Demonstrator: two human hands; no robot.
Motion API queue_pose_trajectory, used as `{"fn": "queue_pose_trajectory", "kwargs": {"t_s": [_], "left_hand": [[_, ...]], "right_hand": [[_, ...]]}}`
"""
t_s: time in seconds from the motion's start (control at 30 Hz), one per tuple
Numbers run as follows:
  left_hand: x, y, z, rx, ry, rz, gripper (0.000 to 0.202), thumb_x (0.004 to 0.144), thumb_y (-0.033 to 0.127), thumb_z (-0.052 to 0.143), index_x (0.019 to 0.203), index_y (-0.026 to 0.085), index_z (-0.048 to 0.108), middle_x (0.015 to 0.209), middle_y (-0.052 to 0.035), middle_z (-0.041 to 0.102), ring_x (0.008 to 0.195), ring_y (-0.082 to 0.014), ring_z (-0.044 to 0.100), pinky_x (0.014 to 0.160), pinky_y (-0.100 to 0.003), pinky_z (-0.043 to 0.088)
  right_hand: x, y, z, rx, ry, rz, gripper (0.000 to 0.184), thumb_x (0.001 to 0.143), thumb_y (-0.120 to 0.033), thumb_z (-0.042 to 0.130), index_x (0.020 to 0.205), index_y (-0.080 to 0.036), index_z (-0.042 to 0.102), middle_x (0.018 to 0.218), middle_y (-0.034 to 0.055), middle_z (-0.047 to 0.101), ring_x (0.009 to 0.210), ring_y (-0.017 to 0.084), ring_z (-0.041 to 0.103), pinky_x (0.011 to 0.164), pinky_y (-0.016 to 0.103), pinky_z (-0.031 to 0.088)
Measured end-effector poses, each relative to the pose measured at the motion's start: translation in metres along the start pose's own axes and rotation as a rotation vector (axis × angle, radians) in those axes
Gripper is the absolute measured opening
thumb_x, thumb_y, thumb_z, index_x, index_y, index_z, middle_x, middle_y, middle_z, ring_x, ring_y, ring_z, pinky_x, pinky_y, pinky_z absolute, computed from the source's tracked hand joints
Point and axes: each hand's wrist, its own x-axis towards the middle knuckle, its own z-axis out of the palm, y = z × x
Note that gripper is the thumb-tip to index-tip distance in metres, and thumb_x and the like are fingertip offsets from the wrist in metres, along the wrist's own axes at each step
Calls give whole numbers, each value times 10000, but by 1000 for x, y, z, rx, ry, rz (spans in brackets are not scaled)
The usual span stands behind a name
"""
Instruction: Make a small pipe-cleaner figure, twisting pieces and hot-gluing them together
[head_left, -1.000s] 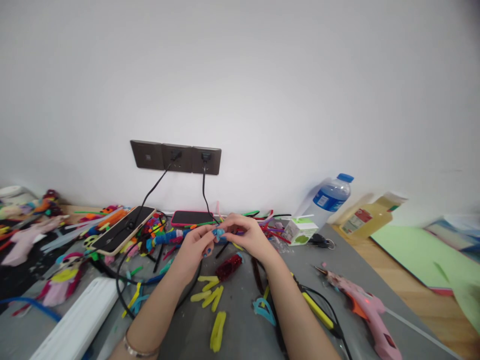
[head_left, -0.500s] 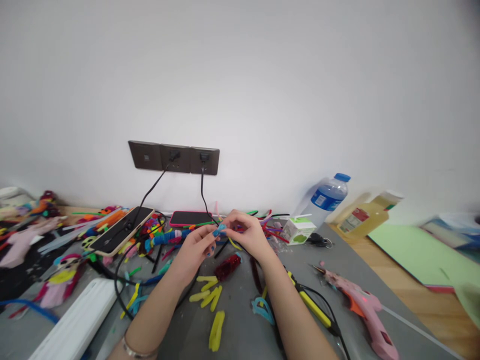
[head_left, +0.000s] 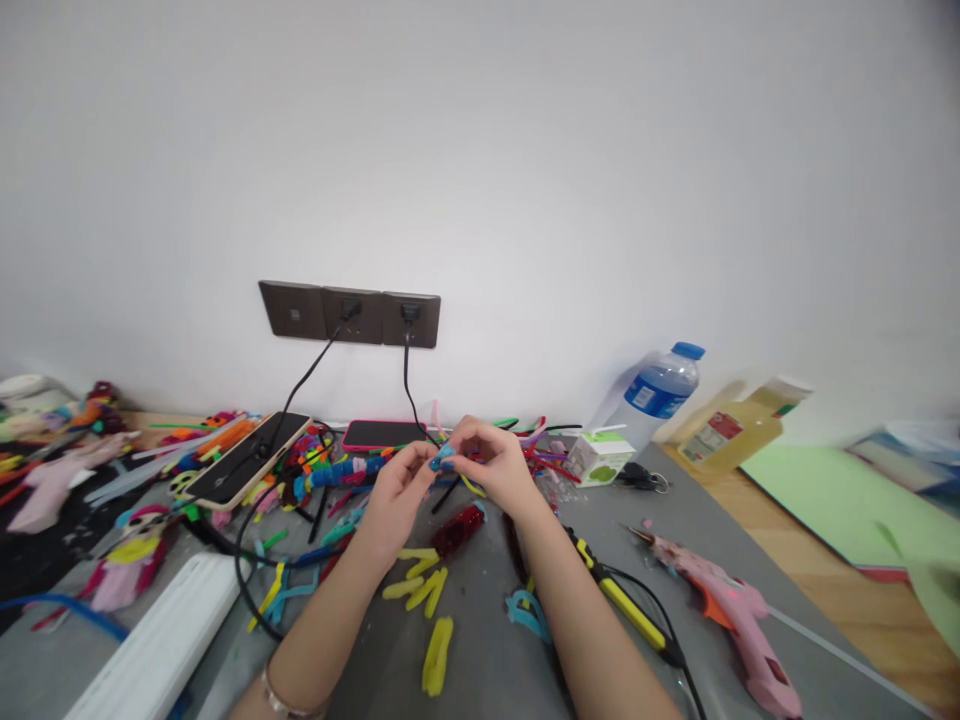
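Note:
My left hand (head_left: 396,500) and my right hand (head_left: 496,468) meet above the middle of the grey table, both with fingers pinched together. Between the fingertips is a small light-blue fuzzy piece (head_left: 445,453), which looks like pipe cleaner; its shape is mostly covered. Just below the hands lies a dark red fuzzy roll (head_left: 459,530). Nearer to me are several folded yellow pipe cleaner pieces (head_left: 436,655). A light-blue bent pipe cleaner loop (head_left: 528,614) rests beside my right forearm.
Yellow-handled pliers (head_left: 630,610) and a pink glue gun (head_left: 739,620) lie on the right. Behind stand a small carton (head_left: 600,458) and a water bottle (head_left: 660,385). A phone (head_left: 251,460), a white power strip (head_left: 161,640), cables and pipe cleaner dolls crowd the left.
The fingertips have shifted slightly around the light-blue piece, and my right thumb now covers more of it. The whole view has moved a little; the things on the table lie as before.

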Motion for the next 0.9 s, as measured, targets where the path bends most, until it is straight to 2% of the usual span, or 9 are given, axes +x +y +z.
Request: {"fn": "queue_pose_trajectory", "kwargs": {"t_s": [0.17, 0.27, 0.47, 0.63, 0.77, 0.9], "left_hand": [[-5, 7, 8, 43, 101, 149, 265, 816, 447, 669, 805, 189, 610, 740, 5, 543, 669, -137, 457, 621, -226, 374], [-8, 10, 10, 40, 145, 171, 277, 809, 457, 675, 800, 188, 613, 738, 2, 555, 652, -136, 453, 599, -227, 364], [-5, 10, 4, 12, 123, 66, 287, 785, 459, 699, 796, 178, 642, 646, 21, 516, 565, -114, 377, 522, -228, 293], [-1, 10, -1, 23, 94, 11, 309, 765, 473, 710, 796, 171, 653, 630, 25, 517, 560, -109, 389, 512, -225, 283], [0, 10, -2, -1, 36, -42, 328, 752, 488, 708, 782, 167, 645, 620, 34, 504, 538, -98, 367, 499, -226, 262], [0, 13, -2, -22, 21, -82, 297, 741, 456, 716, 744, 170, 635, 583, 46, 460, 528, -94, 340, 498, -228, 247]], "right_hand": [[0, 0, 8, 53, 29, -24, 306, 736, -478, 772, 752, -205, 633, 723, 22, 593, 667, 164, 539, 580, 287, 427], [0, -1, 12, 102, 30, -33, 298, 746, -466, 768, 764, -209, 618, 739, 23, 602, 672, 162, 539, 574, 280, 424], [-1, -7, 3, 8, -41, -18, 254, 775, -403, 759, 894, -206, 653, 847, 42, 633, 681, 153, 559, 587, 279, 446], [0, -16, -9, -195, -78, -134, 182, 827, -277, 721, 998, -218, 696, 938, 75, 663, 790, 190, 601, 688, 325, 489], [0, -20, -11, -275, -142, -152, 128, 852, -206, 684, 978, -219, 702, 948, 77, 659, 876, 209, 615, 762, 348, 497], [-1, -24, -11, -311, -202, -102, 69, 850, -170, 672, 909, -204, 684, 892, 54, 636, 812, 185, 596, 719, 318, 474]]}}
